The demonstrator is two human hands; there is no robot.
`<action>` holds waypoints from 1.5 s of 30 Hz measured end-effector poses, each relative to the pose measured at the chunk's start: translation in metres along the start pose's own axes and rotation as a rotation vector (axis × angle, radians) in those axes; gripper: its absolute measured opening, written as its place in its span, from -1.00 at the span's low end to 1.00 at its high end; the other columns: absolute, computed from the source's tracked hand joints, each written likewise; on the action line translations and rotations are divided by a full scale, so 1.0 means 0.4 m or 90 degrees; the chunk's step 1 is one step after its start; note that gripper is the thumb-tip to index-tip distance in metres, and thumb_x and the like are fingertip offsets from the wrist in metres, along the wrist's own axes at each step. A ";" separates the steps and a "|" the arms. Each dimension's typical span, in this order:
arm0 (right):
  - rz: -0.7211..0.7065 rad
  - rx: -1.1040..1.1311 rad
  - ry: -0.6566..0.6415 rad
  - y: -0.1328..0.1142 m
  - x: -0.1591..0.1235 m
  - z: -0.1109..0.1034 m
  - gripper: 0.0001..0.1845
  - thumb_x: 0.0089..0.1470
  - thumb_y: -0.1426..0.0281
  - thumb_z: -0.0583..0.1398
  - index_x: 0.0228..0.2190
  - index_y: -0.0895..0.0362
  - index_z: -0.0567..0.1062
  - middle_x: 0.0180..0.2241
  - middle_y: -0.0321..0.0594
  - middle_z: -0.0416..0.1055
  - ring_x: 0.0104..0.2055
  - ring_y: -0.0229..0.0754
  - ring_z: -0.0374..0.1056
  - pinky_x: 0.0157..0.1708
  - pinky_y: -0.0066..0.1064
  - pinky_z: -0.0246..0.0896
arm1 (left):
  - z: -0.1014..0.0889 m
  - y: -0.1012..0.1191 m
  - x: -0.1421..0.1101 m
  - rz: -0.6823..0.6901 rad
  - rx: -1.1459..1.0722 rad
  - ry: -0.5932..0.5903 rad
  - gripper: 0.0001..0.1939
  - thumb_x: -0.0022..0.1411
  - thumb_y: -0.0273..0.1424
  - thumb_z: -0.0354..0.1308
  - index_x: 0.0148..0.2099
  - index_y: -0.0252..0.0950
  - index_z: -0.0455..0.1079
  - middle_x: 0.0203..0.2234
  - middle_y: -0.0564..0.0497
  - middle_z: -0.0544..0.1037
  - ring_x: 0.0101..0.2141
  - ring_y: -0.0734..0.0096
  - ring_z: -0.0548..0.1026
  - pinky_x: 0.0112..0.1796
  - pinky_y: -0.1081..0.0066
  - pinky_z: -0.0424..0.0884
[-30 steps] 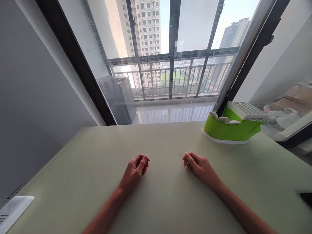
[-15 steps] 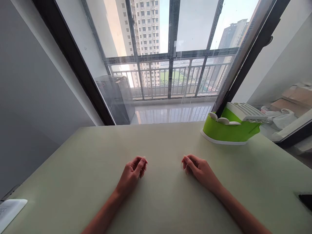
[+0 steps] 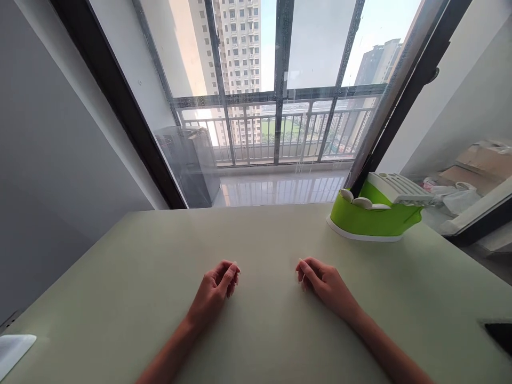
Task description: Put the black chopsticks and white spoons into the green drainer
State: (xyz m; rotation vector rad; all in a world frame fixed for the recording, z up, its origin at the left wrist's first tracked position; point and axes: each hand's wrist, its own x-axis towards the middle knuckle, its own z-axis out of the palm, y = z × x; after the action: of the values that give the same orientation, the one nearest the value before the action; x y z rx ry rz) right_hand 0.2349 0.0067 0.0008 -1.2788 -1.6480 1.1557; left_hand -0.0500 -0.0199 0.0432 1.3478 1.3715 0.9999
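My left hand (image 3: 216, 284) rests on the pale green table (image 3: 264, 330), left of the middle. Its fingers are loosely curled, with the thumb lying against the index finger, and I see nothing in it. Across a gap of bare tabletop lies my right hand (image 3: 325, 281), curled in the same way and likewise showing nothing held. The two hands are apart and touch only the table. Nearest to the right hand is a bright green holder (image 3: 366, 220) with a white base and a slotted white top, standing at the back right; rounded white pieces show along its front rim.
A white flat object (image 3: 15, 352) reaches in at the lower left edge, and a dark object (image 3: 499, 337) at the right edge. Beyond the table's back edge stands a glass door or window with dark frames (image 3: 282, 69). Bags (image 3: 462, 197) and boxes lie behind the right side.
The view has shifted slightly, so everything sits a little lower and further left. Both hands keep their pose and place on the table.
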 end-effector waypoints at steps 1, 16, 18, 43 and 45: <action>-0.002 0.005 -0.001 0.000 0.000 0.000 -0.46 0.30 -0.09 0.01 -0.41 0.07 0.44 -0.49 -0.29 0.46 -0.51 -0.24 0.30 -0.46 -0.42 0.15 | 0.000 0.000 0.000 0.001 0.001 -0.001 -0.55 0.30 0.04 0.12 -0.33 -0.27 0.38 -0.52 0.10 0.37 -0.53 0.50 0.25 -0.46 0.48 0.26; 0.000 0.010 -0.004 -0.003 0.002 0.001 -0.45 0.29 -0.11 0.01 -0.40 0.07 0.44 -0.47 -0.27 0.47 -0.51 -0.24 0.30 -0.46 -0.42 0.17 | -0.004 -0.013 0.002 -0.005 -0.008 -0.006 -0.58 0.31 0.00 0.12 -0.15 -0.28 0.43 -0.46 0.09 0.39 -0.51 0.50 0.26 -0.45 0.47 0.26; -0.004 0.005 -0.005 -0.002 0.002 0.002 -0.44 0.29 -0.12 0.01 -0.40 0.08 0.44 -0.48 -0.27 0.46 -0.51 -0.23 0.30 -0.46 -0.42 0.17 | -0.006 -0.012 0.001 -0.004 -0.004 -0.009 -0.58 0.32 -0.01 0.11 -0.09 -0.28 0.43 -0.46 0.10 0.37 -0.52 0.49 0.25 -0.44 0.46 0.26; -0.009 0.005 0.003 0.002 0.004 0.007 -0.46 0.30 -0.07 0.02 -0.42 0.08 0.45 -0.59 -0.34 0.35 -0.56 -0.25 0.21 -0.50 -0.43 0.08 | -0.005 -0.022 0.002 -0.004 0.013 -0.021 -0.70 0.34 -0.15 0.09 -0.08 -0.26 0.43 -0.49 0.14 0.33 -0.51 0.49 0.23 -0.45 0.48 0.20; -0.010 0.007 0.004 -0.002 0.003 0.006 -0.46 0.30 -0.07 0.02 -0.42 0.08 0.45 -0.58 -0.34 0.35 -0.56 -0.26 0.21 -0.50 -0.43 0.09 | -0.005 -0.025 0.002 -0.003 0.014 -0.025 -0.69 0.34 -0.15 0.09 -0.07 -0.26 0.42 -0.48 0.13 0.34 -0.51 0.49 0.24 -0.45 0.48 0.20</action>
State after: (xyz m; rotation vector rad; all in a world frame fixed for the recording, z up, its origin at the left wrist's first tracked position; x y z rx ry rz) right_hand 0.2322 0.0072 0.0010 -1.2587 -1.6422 1.1479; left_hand -0.0542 -0.0195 0.0339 1.3727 1.3602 0.9527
